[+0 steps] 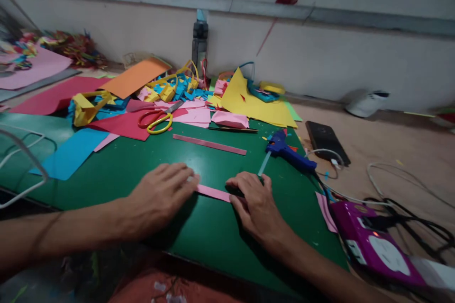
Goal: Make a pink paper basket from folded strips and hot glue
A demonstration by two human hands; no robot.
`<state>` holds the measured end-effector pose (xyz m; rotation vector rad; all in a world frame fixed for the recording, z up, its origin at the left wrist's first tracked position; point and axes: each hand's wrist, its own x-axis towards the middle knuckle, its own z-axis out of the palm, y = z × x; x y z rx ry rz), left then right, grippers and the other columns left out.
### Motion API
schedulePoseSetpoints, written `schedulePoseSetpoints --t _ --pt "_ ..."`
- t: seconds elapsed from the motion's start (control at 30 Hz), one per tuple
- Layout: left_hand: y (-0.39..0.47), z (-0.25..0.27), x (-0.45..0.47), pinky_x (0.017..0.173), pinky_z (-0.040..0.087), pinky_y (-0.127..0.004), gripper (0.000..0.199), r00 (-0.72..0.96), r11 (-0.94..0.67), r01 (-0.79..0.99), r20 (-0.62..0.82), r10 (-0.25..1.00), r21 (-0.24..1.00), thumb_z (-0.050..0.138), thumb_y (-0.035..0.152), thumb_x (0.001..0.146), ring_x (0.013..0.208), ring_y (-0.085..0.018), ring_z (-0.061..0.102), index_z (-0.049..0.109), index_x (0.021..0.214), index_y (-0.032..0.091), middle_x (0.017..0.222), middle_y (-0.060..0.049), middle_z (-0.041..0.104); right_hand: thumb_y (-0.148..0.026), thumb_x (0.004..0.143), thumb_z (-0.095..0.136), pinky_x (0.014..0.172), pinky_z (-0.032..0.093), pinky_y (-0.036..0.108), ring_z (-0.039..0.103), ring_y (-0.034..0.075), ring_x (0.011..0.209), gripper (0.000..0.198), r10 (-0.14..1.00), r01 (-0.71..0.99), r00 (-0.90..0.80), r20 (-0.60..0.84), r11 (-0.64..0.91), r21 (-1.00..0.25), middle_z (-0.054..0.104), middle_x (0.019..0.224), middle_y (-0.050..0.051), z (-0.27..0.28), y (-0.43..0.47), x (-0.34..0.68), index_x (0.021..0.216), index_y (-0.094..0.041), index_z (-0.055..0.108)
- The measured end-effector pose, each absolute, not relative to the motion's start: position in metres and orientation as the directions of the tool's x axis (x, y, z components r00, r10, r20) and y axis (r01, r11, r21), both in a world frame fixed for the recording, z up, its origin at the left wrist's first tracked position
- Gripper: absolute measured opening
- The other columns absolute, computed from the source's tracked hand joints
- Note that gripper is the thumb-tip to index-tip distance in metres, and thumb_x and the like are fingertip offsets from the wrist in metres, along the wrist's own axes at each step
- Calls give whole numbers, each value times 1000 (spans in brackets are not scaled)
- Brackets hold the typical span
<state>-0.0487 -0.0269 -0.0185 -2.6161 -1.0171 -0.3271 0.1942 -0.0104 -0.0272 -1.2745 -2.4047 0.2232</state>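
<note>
A narrow pink paper strip [213, 192] stretches between my two hands, just over the green tabletop. At its left end are the closed fingers of my left hand [163, 194]. The thumb and fingers of my right hand [254, 203] pinch the strip's right end. Beyond them a second pink strip [209, 145] lies flat on the green board [199, 236]. A blue glue gun [289, 151] with a clear glue stick rests close to my right hand, its cable running right.
Red-and-yellow-handled scissors [159, 120] lie on coloured paper behind the strips. Yellow paper [254, 102] and an orange sheet [137, 75] are at the back. To the right are a black phone [325, 141] and a purple power strip [373, 241] with cables. A blue paper [73, 153] lies left.
</note>
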Motion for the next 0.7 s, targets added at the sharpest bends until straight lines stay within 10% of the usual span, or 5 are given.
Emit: schedulePoseSetpoints --t 0.33,0.7 --pt "-11 -21 -6 63 43 -33 12 832 -818 554 98 546 -153 48 13 86 81 -22 50 56 94 11 91 -10 57 1 77 41 75 37 41 57 23 73 29 548 602 -791 270 625 496 63 82 12 -25 -26 190 95 -7 62" --pt "-3 -16 -2 58 44 -35 7 765 -759 639 204 611 -123 47 12 84 66 -22 55 54 84 14 74 -6 60 -4 87 38 90 32 45 57 19 67 27 484 650 -760 434 573 499 65 72 8 -7 -23 176 89 -7 64"
